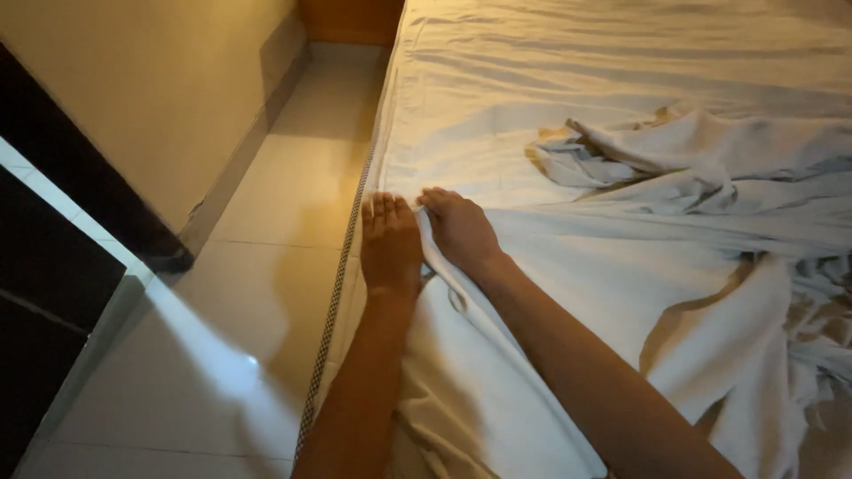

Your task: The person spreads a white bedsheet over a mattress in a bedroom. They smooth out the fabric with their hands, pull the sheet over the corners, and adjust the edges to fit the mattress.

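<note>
A glossy cream tiled floor (266, 293) is seen to the left of the two hands, running along the bed's side, and a pale plaster wall (151, 98) with a dark panel (53, 266) is set beyond it. A checked piping strip (342, 266) marks the mattress edge just left of the hands. To the right of the hands, well apart, a crumpled heap of white bedding (710, 168) is piled on the bed, and part of it is draped down toward the near right corner. Nothing lies between the hands and the cloth under them.

The white cotton bed sheet (532, 80) is spread over the mattress; it is smooth and lightly creased beyond the hands, and a raised fold runs from between the hands toward the near edge. The left hand (390, 244) is laid flat on the sheet at the mattress edge, fingers together and extended, gripping nothing. The right hand (460, 229) is pressed palm down just beside it, fingers held straight on the sheet, with the fold caught between the two hands. Whether cloth is pinched under either palm cannot be told.
</note>
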